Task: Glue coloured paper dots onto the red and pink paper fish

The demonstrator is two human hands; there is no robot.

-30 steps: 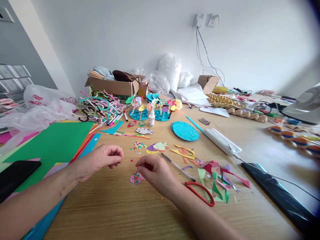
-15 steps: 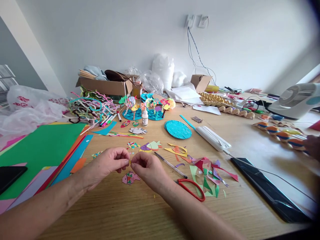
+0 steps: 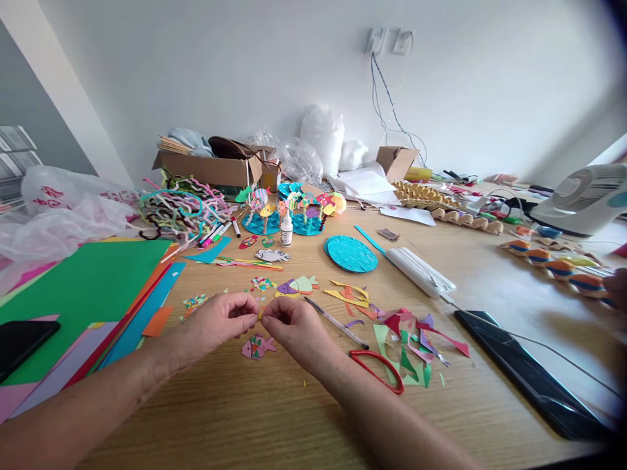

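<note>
My left hand (image 3: 218, 324) and my right hand (image 3: 294, 328) meet fingertip to fingertip above the wooden table (image 3: 274, 418). Both are pinched shut around a tiny yellow paper scrap (image 3: 260, 315) between them. Just below the fingers lies a small pink paper fish (image 3: 257, 346) with coloured patches stuck on it. Red-handled scissors (image 3: 377, 369) rest by my right wrist, and a pen (image 3: 336, 323) lies just beyond that hand.
Coloured paper sheets (image 3: 93, 287) and a black phone (image 3: 22, 339) lie at left. Paper offcuts (image 3: 416, 339), a turquoise disc (image 3: 351, 253), a glue bottle (image 3: 287, 230), pipe cleaners (image 3: 181, 209), boxes and a black keyboard (image 3: 529, 375) crowd the rest. Another person's hand (image 3: 618, 287) shows at far right.
My hands, apart a second ago, have come together and now pinch the yellow scrap between them. The camera view has shifted slightly.
</note>
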